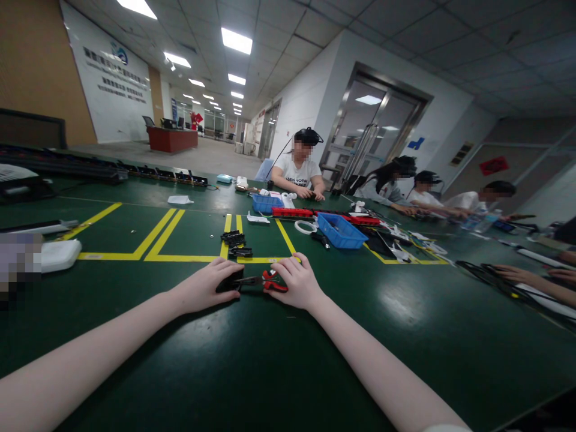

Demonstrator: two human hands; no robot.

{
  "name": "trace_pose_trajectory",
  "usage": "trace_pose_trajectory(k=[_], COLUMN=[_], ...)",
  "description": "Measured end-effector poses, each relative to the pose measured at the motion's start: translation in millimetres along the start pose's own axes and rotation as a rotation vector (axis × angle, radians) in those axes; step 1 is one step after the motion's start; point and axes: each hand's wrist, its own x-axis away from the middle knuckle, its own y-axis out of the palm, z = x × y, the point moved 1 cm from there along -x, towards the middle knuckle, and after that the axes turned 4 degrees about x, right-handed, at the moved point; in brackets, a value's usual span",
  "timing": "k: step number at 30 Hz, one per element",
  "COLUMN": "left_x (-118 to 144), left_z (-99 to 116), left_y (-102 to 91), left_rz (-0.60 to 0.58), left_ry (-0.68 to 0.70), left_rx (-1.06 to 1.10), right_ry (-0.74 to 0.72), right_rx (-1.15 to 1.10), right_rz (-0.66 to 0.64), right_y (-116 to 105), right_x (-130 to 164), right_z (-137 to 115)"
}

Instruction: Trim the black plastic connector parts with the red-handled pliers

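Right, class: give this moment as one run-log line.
left hand: holds black part | right hand: grips red-handled pliers | pliers: pointed at black part | beyond: black pieces

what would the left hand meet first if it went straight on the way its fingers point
The left hand would likely first meet the red-handled pliers in the right hand, though exact depth is unclear.

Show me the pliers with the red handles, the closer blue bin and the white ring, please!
Pliers [272,287]: head view, on the lower red handle.
Closer blue bin [351,241]: head view, on its front wall.
White ring [306,231]: head view, on the near side of its band.
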Motion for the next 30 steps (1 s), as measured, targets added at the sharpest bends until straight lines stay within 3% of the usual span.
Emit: trace_pose_trajectory(k=[11,19,30], left_x=[-0.3,1.3,0.1], left_z=[-0.5,-0.2,4.6], left_y=[-0.2,0.4,-2.7], left_rz=[-0.008,-0.092,-0.065], left_ry=[0.046,-0.064,-0.072], left_rx=[-0.078,0.066,0.056], right_ry=[-0.006,-0.009,-0.019], right_rx=[-0.015,-0.019,-0.009], right_rz=[0.004,0.004,0.034], right_y=[2.7,1.0,-0.3], right_x=[1.1,0.7,1.5], right_z=[2.0,2.0,1.2])
